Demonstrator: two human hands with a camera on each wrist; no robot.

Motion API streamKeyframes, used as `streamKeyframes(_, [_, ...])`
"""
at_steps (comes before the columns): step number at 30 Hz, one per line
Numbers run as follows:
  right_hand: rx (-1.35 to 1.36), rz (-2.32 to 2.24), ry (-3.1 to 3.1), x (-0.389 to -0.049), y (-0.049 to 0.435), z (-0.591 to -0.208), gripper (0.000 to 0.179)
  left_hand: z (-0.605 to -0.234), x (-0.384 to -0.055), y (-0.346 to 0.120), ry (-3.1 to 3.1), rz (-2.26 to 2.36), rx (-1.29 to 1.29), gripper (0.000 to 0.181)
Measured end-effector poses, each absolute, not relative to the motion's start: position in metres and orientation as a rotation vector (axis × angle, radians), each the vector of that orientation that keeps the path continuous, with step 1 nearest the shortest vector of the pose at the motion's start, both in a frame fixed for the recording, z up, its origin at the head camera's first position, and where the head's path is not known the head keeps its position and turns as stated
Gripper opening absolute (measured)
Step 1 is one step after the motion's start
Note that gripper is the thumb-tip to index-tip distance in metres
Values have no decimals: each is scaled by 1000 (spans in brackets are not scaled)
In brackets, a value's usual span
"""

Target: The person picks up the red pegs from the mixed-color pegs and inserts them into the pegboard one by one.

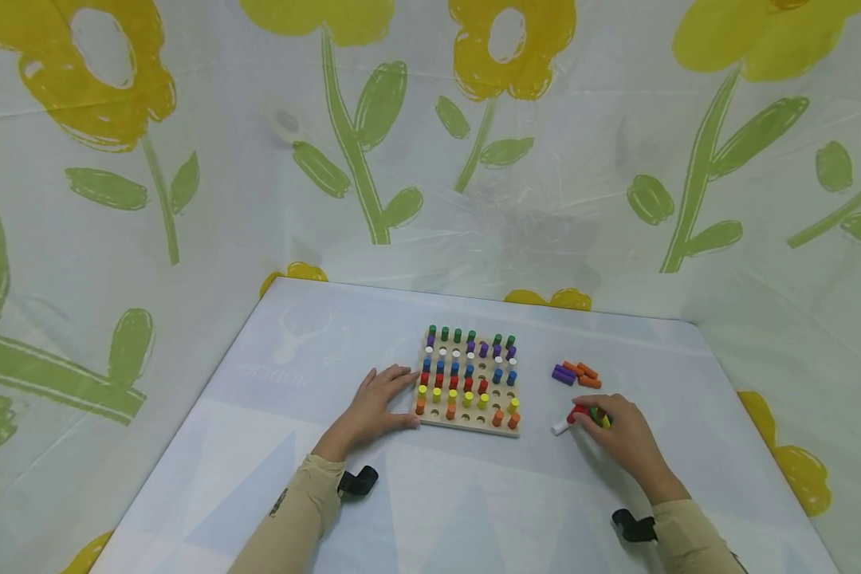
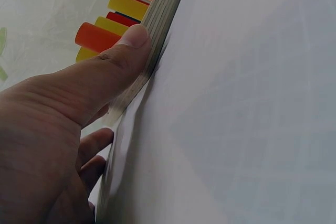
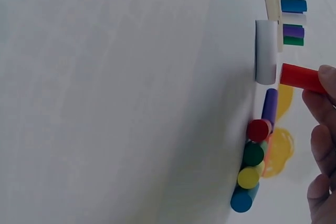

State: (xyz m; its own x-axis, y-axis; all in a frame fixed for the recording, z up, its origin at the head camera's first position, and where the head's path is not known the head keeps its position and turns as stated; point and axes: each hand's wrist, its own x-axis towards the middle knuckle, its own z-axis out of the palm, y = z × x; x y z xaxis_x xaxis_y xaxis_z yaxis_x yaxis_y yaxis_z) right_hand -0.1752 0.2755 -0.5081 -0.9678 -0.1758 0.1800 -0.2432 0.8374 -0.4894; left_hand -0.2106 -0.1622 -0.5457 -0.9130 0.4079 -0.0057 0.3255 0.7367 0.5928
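A wooden pegboard [image 1: 466,423] holds rows of coloured pegs, with bare holes among the red, yellow and orange ones. At its front left corner lies my left hand [image 1: 373,406]; the thumb touches the board's edge [image 2: 157,27] beside an orange peg [image 2: 97,36], and the other fingers extend along the left side. My right hand [image 1: 626,437] pinches a red peg [image 3: 301,77] between thumb and fingertip, right of the board. Below that peg, a white peg [image 3: 266,53] lies on the table. Red, green [image 3: 253,153], yellow [image 3: 248,177] and blue [image 3: 242,199] pegs lie close by, partly hidden by the hand in the head view.
Purple pegs [image 1: 564,375] and orange pegs [image 1: 588,382] lie in a small group beyond my right hand. The pale table [image 1: 273,335] meets a flower-printed sheet [image 1: 567,175] at the back and sides.
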Motion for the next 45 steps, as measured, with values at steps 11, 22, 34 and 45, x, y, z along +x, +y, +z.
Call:
streamKeyframes(11, [322,799,-2910,-183,263,-507,25,-547,-211,-163,2803,910,593,87])
streamKeyframes(22, [406,833,-2867,-189,254,-507,25,-544,-210,-162,2783,916,593,87])
streamKeyframes(34, [448,839,-2862,-196,242,-505,25,-543,-211,-162,2794,919,614,87])
streamKeyframes(45, [486,851,-2880,-202,228,-504,26,-544,-210,-162,2803,921,623,87])
